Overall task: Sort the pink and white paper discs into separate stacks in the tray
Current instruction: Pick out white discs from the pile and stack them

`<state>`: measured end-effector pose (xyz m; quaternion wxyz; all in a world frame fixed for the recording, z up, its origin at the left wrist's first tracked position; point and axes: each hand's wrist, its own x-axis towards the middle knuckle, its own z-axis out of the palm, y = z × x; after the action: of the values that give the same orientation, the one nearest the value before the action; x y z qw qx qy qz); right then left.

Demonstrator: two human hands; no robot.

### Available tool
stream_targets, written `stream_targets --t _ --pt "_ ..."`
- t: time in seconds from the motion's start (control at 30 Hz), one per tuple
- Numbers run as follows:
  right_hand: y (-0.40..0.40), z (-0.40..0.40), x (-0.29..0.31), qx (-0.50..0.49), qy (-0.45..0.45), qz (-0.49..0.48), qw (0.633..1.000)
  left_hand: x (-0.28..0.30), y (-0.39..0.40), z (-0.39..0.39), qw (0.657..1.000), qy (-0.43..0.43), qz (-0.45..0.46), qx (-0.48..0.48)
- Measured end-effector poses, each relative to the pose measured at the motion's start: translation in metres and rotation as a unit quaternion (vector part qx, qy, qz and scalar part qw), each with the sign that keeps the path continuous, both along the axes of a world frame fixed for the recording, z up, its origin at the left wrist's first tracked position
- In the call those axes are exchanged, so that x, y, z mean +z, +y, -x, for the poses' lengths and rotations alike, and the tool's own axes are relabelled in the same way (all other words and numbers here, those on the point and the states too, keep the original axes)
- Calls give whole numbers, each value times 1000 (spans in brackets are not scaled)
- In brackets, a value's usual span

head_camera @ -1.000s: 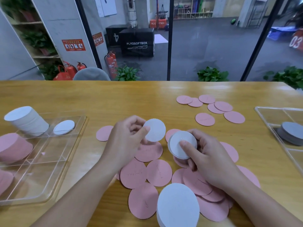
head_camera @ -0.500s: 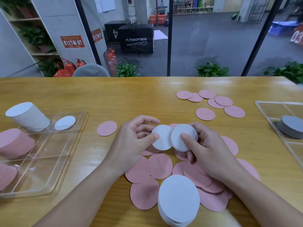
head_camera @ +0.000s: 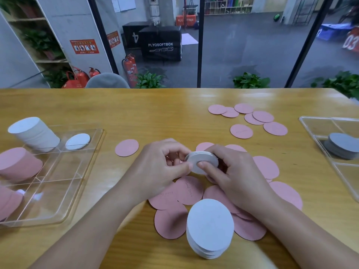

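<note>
You're seated at a yellow wooden table (head_camera: 136,113) overlooking a gym floor: black foam plyometric boxes (head_camera: 161,44), red fire extinguishers (head_camera: 129,68), cubby shelving (head_camera: 227,5) and leafy green potted plants (head_camera: 250,80) beyond black-framed glass.

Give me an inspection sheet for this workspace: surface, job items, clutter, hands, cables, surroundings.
Surface: wooden table.
Job's things: clear tray at left holds a tall white stack, one single white disc and a pink stack; loose pink discs lie scattered; a white pile stands near the front edge.
Clutter: second clear tray at right with grey discs.
Hands: left hand and right hand share a grip on a small white stack.
Cables: nothing seen.
Surroundings: fire extinguishers, potted plants, black box.
</note>
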<state>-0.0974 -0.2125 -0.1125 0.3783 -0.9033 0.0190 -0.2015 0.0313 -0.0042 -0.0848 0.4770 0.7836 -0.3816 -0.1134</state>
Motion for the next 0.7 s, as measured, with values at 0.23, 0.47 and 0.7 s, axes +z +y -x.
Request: stream_targets --t 0.23,0.47,0.7 --pt "3 -2 1 13 16 42 999 -3 -3 4 993 -79 -91 -4" --pt "1 17 63 -10 -38 -152 988 46 16 24 997 50 0 -65" --pt "25 90 81 -29 69 -264 962 36 48 80 999 25 8 -45"
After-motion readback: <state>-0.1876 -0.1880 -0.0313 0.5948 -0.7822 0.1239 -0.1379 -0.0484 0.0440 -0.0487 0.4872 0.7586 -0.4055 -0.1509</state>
